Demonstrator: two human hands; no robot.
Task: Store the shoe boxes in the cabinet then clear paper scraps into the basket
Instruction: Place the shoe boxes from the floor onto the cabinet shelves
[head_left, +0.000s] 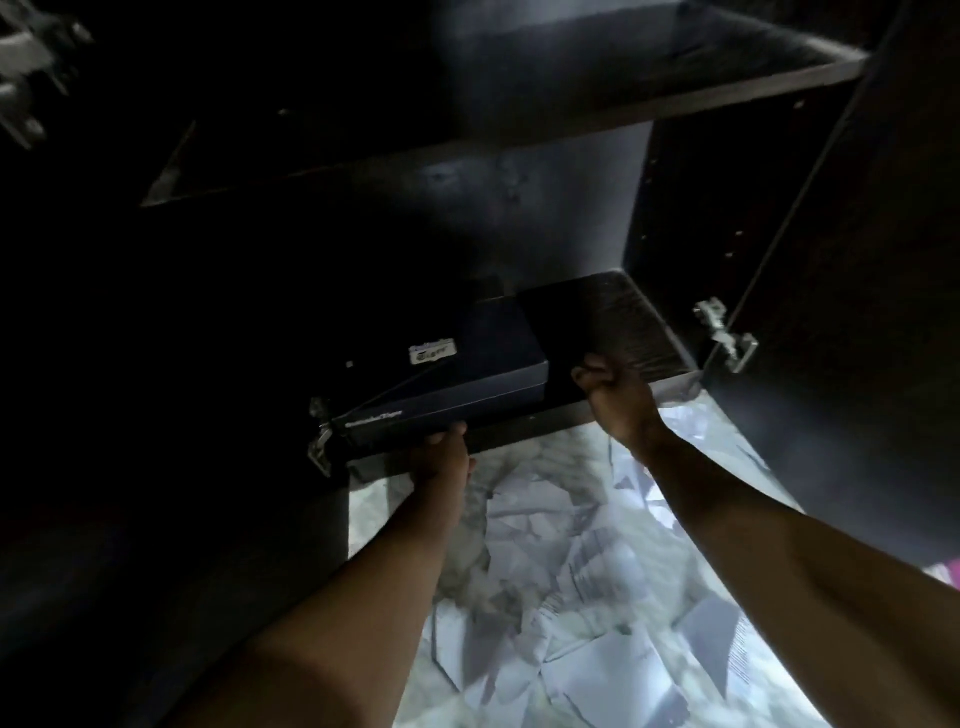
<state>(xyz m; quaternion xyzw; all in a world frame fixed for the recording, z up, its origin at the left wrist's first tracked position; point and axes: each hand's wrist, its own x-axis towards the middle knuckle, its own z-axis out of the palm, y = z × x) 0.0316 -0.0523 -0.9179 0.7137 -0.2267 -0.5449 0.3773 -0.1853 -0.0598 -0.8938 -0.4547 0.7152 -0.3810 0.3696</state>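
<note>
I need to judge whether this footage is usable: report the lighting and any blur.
Head view: cabinet interior very dark, left side nearly black; shoe box dim, its label blurred; paper scraps on the floor bright and washed out; wide-angle bending of shelf edges; left hand and right hand soft.

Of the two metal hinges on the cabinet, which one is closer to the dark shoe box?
The left hinge, right beside the shoe box corner near the left hand. The right hinge stands apart, past the right hand.

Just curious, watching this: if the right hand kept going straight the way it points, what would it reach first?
Probably the bare shelf board inside the cabinet, then its dim back wall; the right hand sits beside the shoe box, not behind it. Depth is unclear.
</note>
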